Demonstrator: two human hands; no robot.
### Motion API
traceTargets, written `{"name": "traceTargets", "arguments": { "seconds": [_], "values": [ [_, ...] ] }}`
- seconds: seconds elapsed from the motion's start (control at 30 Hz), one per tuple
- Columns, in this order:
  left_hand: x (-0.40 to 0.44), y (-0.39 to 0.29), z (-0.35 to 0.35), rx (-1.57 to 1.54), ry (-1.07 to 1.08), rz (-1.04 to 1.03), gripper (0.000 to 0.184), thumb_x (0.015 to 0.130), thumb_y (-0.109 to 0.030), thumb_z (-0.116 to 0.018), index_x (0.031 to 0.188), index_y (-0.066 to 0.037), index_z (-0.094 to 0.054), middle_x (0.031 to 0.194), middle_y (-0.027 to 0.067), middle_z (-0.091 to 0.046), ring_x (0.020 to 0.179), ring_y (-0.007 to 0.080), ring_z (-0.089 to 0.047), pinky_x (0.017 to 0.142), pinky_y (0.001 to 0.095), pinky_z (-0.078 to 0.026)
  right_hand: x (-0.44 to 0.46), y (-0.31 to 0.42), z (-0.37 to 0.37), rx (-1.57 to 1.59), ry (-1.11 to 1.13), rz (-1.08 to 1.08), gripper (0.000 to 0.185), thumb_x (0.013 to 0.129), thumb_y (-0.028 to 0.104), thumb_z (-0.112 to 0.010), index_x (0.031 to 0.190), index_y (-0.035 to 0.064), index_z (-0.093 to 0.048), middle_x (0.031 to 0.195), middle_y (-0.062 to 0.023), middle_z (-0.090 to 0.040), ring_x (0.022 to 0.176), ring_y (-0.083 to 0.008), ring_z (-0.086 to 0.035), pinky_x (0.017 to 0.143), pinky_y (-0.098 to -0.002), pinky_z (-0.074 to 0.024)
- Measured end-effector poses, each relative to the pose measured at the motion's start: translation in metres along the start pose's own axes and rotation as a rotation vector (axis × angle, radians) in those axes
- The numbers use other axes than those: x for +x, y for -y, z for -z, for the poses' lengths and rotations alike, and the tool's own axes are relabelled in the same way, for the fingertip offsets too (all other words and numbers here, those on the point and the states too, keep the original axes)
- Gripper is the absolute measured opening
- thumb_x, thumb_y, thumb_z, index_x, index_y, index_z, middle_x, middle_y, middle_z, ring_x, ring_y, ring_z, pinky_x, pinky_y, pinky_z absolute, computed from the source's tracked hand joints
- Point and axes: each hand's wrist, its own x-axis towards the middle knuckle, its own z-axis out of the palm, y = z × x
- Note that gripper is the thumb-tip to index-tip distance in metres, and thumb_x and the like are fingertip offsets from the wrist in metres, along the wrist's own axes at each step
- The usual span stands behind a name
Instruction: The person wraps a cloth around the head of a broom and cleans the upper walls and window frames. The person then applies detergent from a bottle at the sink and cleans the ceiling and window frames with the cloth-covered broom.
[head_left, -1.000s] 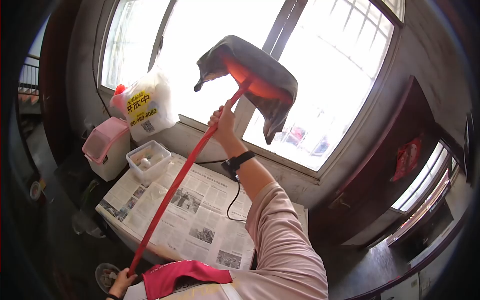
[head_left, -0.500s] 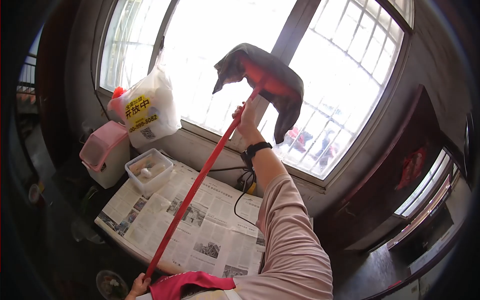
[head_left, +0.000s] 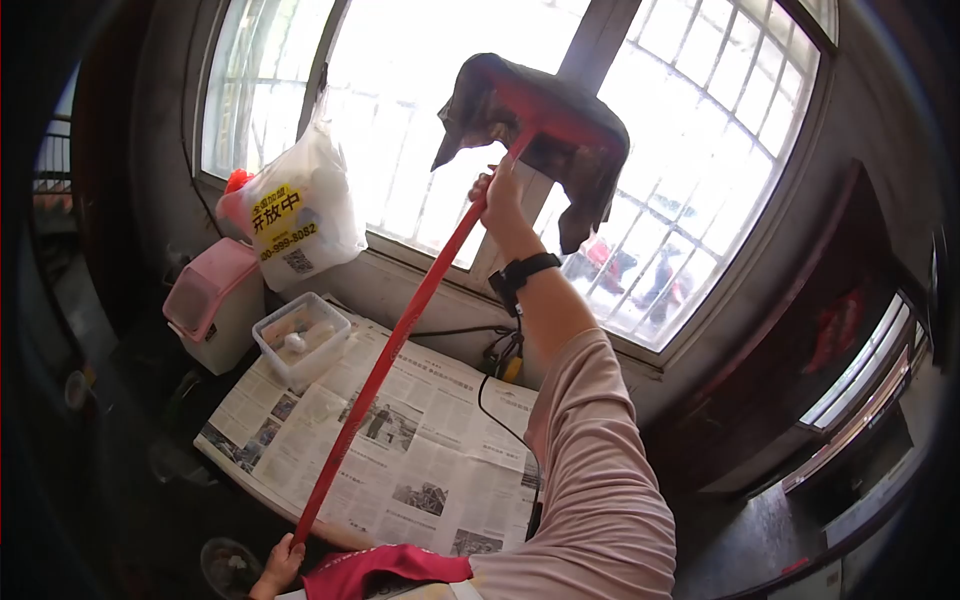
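Note:
A long red pole (head_left: 385,360) slants up from the bottom left toward the window. Its red crosspiece at the top is draped with a dark cloth (head_left: 590,150), whose corners hang down on both sides. My right hand (head_left: 500,198) is wrapped round the pole just below the crosspiece, with the arm stretched upward and a black band on the wrist. Down at the lower end, my left hand (head_left: 281,567) grips the same pole. The cloth is in front of the window (head_left: 420,90); I cannot tell whether it touches the glass.
Below the window stands a table covered with newspaper (head_left: 430,440), with a clear plastic box (head_left: 302,345) on it. Beside it are a pink-lidded bin (head_left: 212,300) and a hanging white plastic bag (head_left: 310,215). A black cable (head_left: 483,400) runs behind the table. Dark wooden furniture (head_left: 770,360) stands right.
The cloth-covered head of the pole has moved up and slightly right in view, with my right hand rising along with it. My left hand stays near the bottom, still gripping.

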Motion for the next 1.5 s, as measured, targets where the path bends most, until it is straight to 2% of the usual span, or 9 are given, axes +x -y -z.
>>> {"name": "traceTargets", "arguments": {
  "seconds": [0.1,0.13,0.37,0.47,0.53,0.63,1.1,1.3,1.5],
  "values": [
    [0.02,-0.026,-0.01,-0.121,0.022,-0.059,0.033,0.089,-0.035,-0.049,0.085,-0.002,-0.049,0.06,0.0086,-0.053,0.055,0.0225,-0.055,0.052,0.0342,-0.041,0.012,0.04,-0.017,-0.122,0.063,0.165,0.03,0.091,0.032,-0.04,0.076,0.006,-0.042,0.049,-0.0007,-0.037,0.039,-0.013,-0.039,0.039,-0.0287,-0.0371],
    [0.03,-0.038,-0.014,-0.123,0.023,-0.059,0.033,0.089,-0.035,-0.049,0.085,-0.002,-0.049,0.06,0.0086,-0.053,0.055,0.0225,-0.055,0.052,0.0342,-0.041,0.027,0.058,-0.016,-0.254,0.146,0.201,0.03,0.094,0.035,-0.039,0.095,0.0044,-0.039,0.056,-0.002,-0.04,0.042,-0.0128,-0.039,0.045,-0.0274,-0.0389],
    [0.085,-0.107,-0.041,0.103,-0.101,-0.309,0.039,0.09,-0.039,-0.046,0.09,-0.001,-0.049,0.062,0.0221,-0.051,0.062,0.0431,-0.052,0.052,0.0434,-0.04,0.008,0.084,-0.026,-0.412,0.064,0.289,0.021,0.089,0.013,-0.048,0.103,0.0064,-0.033,0.071,-0.0074,-0.042,0.054,-0.0163,-0.046,0.05,-0.0318,-0.0459],
    [0.077,-0.079,-0.048,0.109,0.02,-0.252,0.04,0.09,-0.041,-0.046,0.09,-0.001,-0.049,0.061,0.0159,-0.053,0.056,0.0343,-0.054,0.052,0.0395,-0.041,-0.024,0.044,0.0,-0.366,-0.012,0.169,0.021,0.092,0.023,-0.042,0.104,0.0108,-0.031,0.066,-0.0066,-0.042,0.045,-0.0157,-0.044,0.038,-0.0335,-0.0421],
    [0.051,-0.081,-0.036,-0.188,0.341,-0.177,0.04,0.091,-0.042,-0.044,0.089,-0.003,-0.05,0.062,0.0069,-0.053,0.053,0.021,-0.052,0.053,0.0339,-0.041,-0.038,0.028,0.016,-0.425,-0.019,0.01,0.021,0.094,0.028,-0.04,0.102,0.0116,-0.031,0.067,-0.0053,-0.042,0.05,-0.0143,-0.044,0.041,-0.0313,-0.0422],
    [0.049,-0.064,-0.029,-0.279,0.364,-0.104,0.04,0.092,-0.043,-0.042,0.087,-0.004,-0.05,0.064,0.0004,-0.051,0.055,0.0109,-0.048,0.053,0.0276,-0.041,-0.036,0.022,0.02,-0.333,0.011,-0.052,0.02,0.094,0.029,-0.04,0.102,0.0121,-0.031,0.067,-0.0043,-0.041,0.052,-0.0135,-0.044,0.042,-0.0306,-0.0419],
    [0.067,-0.108,-0.035,-0.445,0.418,-0.004,0.039,0.092,-0.045,-0.042,0.08,-0.008,-0.045,0.06,-0.0008,-0.043,0.048,0.0082,-0.039,0.046,0.022,-0.033,0.003,0.027,0.012,-0.582,-0.088,0.12,0.025,0.095,0.03,-0.038,0.094,0.0071,-0.03,0.06,-0.0043,-0.041,0.044,-0.0139,-0.043,0.037,-0.03,-0.0401],
    [0.078,-0.17,-0.033,-0.505,0.446,0.031,0.038,0.092,-0.045,-0.043,0.08,-0.008,-0.044,0.06,-0.0007,-0.043,0.048,0.0077,-0.039,0.044,0.0219,-0.032,0.036,0.084,-0.012,-0.496,-0.027,0.202,0.031,0.094,0.029,-0.042,0.076,0.0048,-0.037,0.055,-0.0031,-0.04,0.04,-0.0143,-0.042,0.038,-0.0305,-0.0412],
    [0.1,-0.245,-0.036,-0.559,0.383,-0.026,0.04,0.091,-0.047,-0.044,0.079,-0.009,-0.044,0.058,-0.0014,-0.042,0.046,0.0069,-0.038,0.042,0.021,-0.031,-0.014,0.109,-0.039,-0.478,0.077,0.213,0.048,0.091,0.031,-0.047,0.12,0.002,-0.022,0.095,-0.0174,-0.042,0.087,-0.0253,-0.05,0.07,-0.0382,-0.0533]
  ]
}}
